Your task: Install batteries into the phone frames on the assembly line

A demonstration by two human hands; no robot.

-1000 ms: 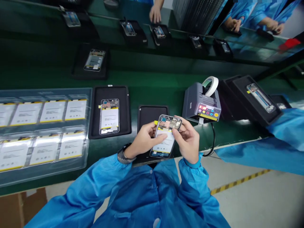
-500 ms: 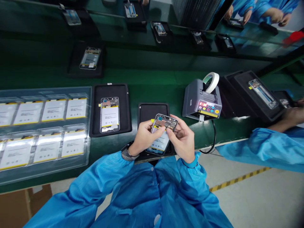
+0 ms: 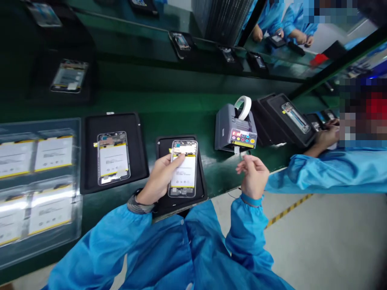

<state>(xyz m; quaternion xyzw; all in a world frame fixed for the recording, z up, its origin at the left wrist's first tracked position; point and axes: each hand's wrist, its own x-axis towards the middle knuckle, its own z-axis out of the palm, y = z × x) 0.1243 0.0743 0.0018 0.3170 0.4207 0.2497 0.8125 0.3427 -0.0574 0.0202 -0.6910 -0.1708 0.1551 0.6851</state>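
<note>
Just above the black rubber tray point(image 3: 178, 139), the person's left hand point(image 3: 159, 175) holds a phone frame point(image 3: 184, 169), its lower end over the tray's middle and its face turned up. A yellow-edged battery point(image 3: 183, 177) sits below a bare circuit board point(image 3: 184, 148). The left thumb point(image 3: 178, 159) lies across the frame's side edge near the board; the other fingers are hidden behind the frame, so their grip cannot be told. The assembly looks light, stiff in its metal rim but fragile at the board, and is best taken by the side rails. Right of the tray, the right hand point(image 3: 253, 176) hangs apart and empty, fingers loosely curled. Farther right stands a grey tape dispenser point(image 3: 236, 131). Left of the tray, a second black tray point(image 3: 111, 121) carries another phone frame point(image 3: 113, 158), with a clear plastic tray point(image 3: 79, 193) of batteries beyond. Far right of the tray shows a co-worker's hand point(image 3: 323, 139).
</note>
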